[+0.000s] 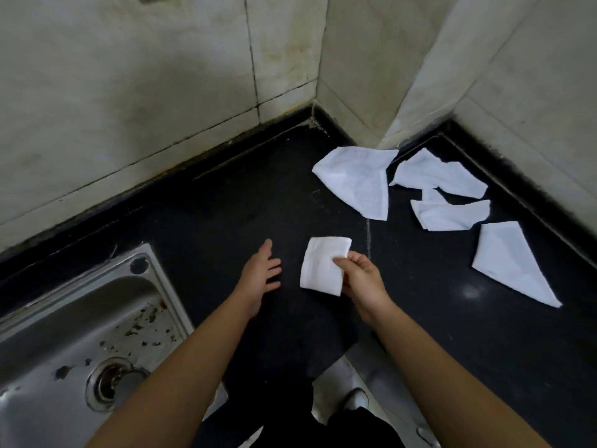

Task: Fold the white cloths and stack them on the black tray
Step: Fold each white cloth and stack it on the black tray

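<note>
A small folded white cloth hangs just above the black countertop, pinched at its right edge by my right hand. My left hand is to the left of it, fingers spread and relaxed, holding nothing. Several unfolded white cloths lie on the counter to the right: a large crumpled one, another by the wall, one folded roughly, and a triangular one. No black tray can be made out against the black counter.
A steel sink with a drain and dark specks fills the lower left. Tiled walls close the counter at the back, with a jutting corner above the cloths. The counter's front edge and floor lie below.
</note>
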Available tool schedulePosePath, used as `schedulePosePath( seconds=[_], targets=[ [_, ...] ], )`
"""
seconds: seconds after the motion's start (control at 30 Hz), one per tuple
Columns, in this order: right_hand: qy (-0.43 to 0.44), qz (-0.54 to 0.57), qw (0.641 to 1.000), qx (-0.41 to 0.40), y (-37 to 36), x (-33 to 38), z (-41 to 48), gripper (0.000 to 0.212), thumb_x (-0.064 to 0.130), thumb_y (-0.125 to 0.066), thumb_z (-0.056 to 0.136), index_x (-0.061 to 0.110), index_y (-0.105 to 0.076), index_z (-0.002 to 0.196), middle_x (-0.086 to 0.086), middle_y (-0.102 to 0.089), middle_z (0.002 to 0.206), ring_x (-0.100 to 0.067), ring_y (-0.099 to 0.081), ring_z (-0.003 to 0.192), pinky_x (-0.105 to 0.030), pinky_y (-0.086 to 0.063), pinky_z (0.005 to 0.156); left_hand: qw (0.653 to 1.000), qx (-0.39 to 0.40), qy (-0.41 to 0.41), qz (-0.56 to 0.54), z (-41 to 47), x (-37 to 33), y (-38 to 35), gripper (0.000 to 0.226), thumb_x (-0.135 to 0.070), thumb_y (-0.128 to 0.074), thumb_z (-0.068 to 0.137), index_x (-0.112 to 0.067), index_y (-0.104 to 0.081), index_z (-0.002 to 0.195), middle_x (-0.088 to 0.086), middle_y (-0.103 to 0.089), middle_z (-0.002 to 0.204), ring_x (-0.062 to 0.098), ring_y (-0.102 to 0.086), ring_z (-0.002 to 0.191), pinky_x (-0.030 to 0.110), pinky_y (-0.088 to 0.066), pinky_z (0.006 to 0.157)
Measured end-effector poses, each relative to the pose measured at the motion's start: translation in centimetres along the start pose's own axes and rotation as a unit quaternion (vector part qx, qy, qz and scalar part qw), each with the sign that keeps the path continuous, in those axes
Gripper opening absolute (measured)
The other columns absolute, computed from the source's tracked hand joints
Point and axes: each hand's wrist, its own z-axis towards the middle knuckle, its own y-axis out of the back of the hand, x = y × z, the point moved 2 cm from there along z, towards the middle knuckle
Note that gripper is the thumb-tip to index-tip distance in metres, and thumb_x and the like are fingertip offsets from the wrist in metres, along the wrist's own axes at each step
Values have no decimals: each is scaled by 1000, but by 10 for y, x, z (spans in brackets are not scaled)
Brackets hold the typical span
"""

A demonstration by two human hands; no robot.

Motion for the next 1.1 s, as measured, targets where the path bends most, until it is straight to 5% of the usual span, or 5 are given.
schedulePosePath(
  seconds=[0.1, 0.2, 0.5, 0.87, 1.1],
  targets=[
    [15, 40, 999, 13, 34, 14, -13, 22, 17, -65, 95, 17, -65, 117, -4, -76, 109, -21, -73, 99, -36, -59, 80, 988, 137, 66, 10, -2, -7, -51, 77, -67, -54, 89, -15, -42, 145, 11, -61, 133, 25, -59, 119, 46, -49, 100],
    [34, 48, 998, 18, 77, 25, -28, 26, 18, -63, 96, 19, -65, 122, -3, -75, 113, -21, -71, 105, -35, -55, 83, 967, 240, 65, 56, -11, -13, -109, 51, -51, -56, 93, -16, -59, 130, 9, -70, 122, 26, -64, 115, 46, -50, 100],
    [106, 124, 976, -144, 229, 17, -126, 25, 9, -62, 95, 15, -68, 119, -6, -76, 110, -22, -73, 101, -36, -58, 81, 919, 364, -12, 150, -84, 11, -255, 46, -2, -68, 85, -12, -62, 130, 13, -71, 120, 31, -67, 113, 55, -45, 106],
    [196, 202, 921, -270, 422, -113, -350, 34, 7, -60, 93, 21, -64, 124, -3, -74, 114, -24, -72, 102, -39, -58, 80, 819, 513, -20, 257, -313, 164, -410, 40, -13, -65, 91, -7, -61, 130, 16, -68, 124, 32, -65, 116, 49, -52, 98],
    [219, 239, 863, -387, 520, -214, -502, 35, 7, -60, 91, 22, -65, 122, -2, -74, 113, -21, -72, 103, -38, -58, 84, 743, 579, 69, 329, -455, 292, -488, 50, -24, -70, 85, -3, -61, 129, 19, -65, 129, 36, -61, 121, 54, -46, 105]
  ],
)
